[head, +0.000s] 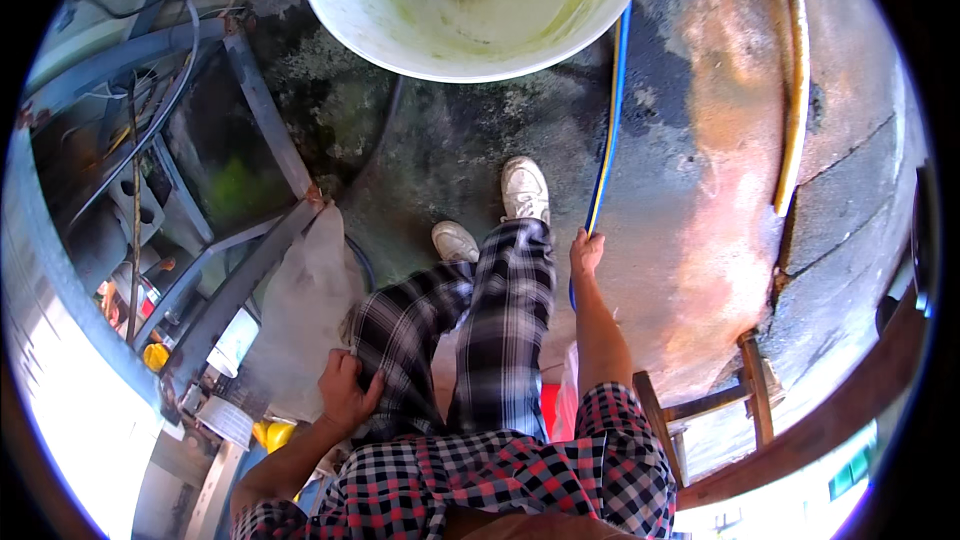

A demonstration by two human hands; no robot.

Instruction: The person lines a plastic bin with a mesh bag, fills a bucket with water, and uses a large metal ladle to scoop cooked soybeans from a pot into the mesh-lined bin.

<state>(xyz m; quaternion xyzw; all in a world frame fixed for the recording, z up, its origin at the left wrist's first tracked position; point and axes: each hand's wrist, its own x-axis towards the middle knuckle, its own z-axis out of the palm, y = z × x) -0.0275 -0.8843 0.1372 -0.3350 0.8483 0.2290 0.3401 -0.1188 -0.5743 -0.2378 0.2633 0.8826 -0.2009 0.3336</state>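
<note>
My right hand (pixel 587 251) is closed around a blue hose with a yellow stripe (pixel 613 112). The hose runs from my fist up to the right side of a large white basin (pixel 469 69), where the rim hides it. Yellow-green stains mark the basin's inside, and a pale round part sits at its bottom. Beside my bent left leg, my left hand (pixel 349 394) has curled fingers and its thumb against the checked trousers (pixel 405 315). Whether it pinches the cloth is not clear. A cloudy plastic sack (pixel 307 315) hangs just beyond that hand.
A rusty metal frame (pixel 262 105) fills the left side, with a hollow block (pixel 135 202) and loose cables around it. On the right are a pale pipe (pixel 796 90) along the wall foot and a wooden stool (pixel 709 401). The concrete floor (pixel 450 142) has dark, damp-looking patches.
</note>
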